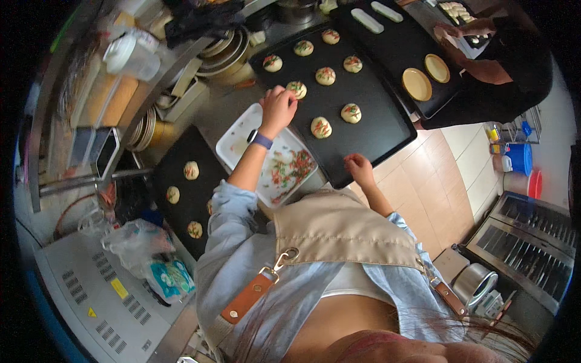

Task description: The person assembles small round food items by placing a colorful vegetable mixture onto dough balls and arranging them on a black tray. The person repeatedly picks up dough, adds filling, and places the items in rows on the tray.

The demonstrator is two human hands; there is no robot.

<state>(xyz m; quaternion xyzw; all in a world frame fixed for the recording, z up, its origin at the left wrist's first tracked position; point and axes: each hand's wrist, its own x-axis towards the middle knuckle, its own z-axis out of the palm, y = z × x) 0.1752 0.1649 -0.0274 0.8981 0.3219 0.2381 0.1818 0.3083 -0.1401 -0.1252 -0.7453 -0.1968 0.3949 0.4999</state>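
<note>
A large black baking tray [380, 130] holds several round dough buns [325, 75] topped with red and green shreds. My left hand [279, 110], with a watch on the wrist, reaches over the tray's left edge; its closed fingers are at one topped bun [297, 89]. Whatever lies between the fingertips is hidden. Beneath that forearm sits a white rectangular tub [237, 132], with red and green shreds [295, 167] gathered toward its near end. My right hand [359, 169] hovers by the tray's near right edge, fingers curled in; I cannot make out anything in them.
Another black tray [196, 154] with topped buns lies at left. Beyond the large tray, a further one [393, 51] carries two yellow round shells and two long pale pieces. A co-worker's arms [478, 63] work at far right. Stacked round pans [227, 51] stand far left.
</note>
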